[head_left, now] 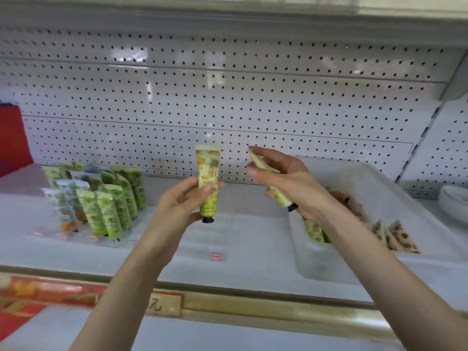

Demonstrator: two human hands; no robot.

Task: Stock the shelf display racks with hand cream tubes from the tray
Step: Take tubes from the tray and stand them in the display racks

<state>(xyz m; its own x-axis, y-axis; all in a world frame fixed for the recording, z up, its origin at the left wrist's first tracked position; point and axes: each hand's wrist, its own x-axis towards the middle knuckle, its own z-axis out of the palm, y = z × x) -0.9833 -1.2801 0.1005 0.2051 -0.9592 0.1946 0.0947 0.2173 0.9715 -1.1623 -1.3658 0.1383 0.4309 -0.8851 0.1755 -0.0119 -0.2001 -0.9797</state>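
Hand cream tube (208,178) w/ pineapple print is in the left hand (182,201): upright, black cap down, crimped end up. The thumb lies across its front & the fingers curl behind. The right hand (288,183) is just to the right of it, not touching. It pinches a second tube (263,164) w/ similar yellow-green print, tilted, crimp end up-left, dark cap poking out below the palm. The two tubes are apart.

Tray (379,181), translucent white, sits on the shelf (253,239) under & beyond the right hand. Inside it are more yellow-green tubes (315,233) just below the right wrist, plus brown-patterned tubes (395,236) further right.

Well to the left of the left hand is a clear display rack (83,238). It holds rows of green-print tubes (114,211) standing crimp up, w/ blue-orange tubes (63,206) on the side away from the hands.

Behind both hands is a white pegboard (228,97). A small red label (216,256) lies on the shelf below & btw the hands. Far right of the right hand is a white dish (453,201), blurry. Far left of the left hand is a red panel (12,138).
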